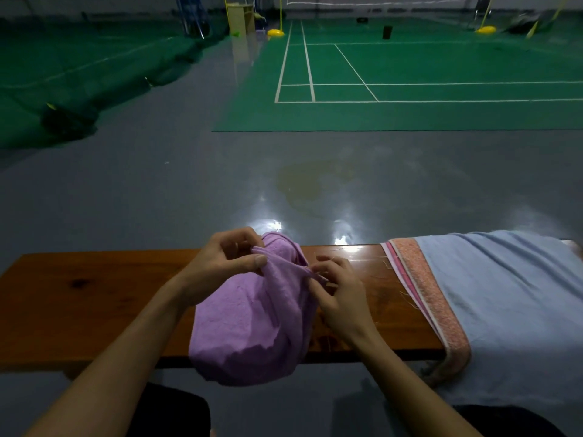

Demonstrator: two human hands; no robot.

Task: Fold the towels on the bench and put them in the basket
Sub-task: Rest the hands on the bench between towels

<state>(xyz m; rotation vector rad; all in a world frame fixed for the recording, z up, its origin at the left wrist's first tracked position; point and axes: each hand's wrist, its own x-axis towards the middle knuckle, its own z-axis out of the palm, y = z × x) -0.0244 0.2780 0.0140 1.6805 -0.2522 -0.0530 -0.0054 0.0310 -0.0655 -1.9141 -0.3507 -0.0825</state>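
Observation:
A purple towel [252, 326] hangs bunched over the middle of the wooden bench [94, 298], its lower part drooping past the front edge. My left hand [220, 263] pinches the towel's upper edge between thumb and fingers. My right hand [340, 294] pinches the same edge a little to the right, so a short stretch of hem runs taut between the two hands. On the bench's right end lies a light blue towel [504, 304] spread over an orange-pink towel [435, 298] and a pink one [407, 282]. No basket is in view.
Beyond the bench lies a glossy grey floor [220, 184], then a green badminton court [410, 83] with white lines. Yellow net-post bases [275, 33] and a wooden stand [241, 17] are far off. My dark-clothed knees show at the bottom edge.

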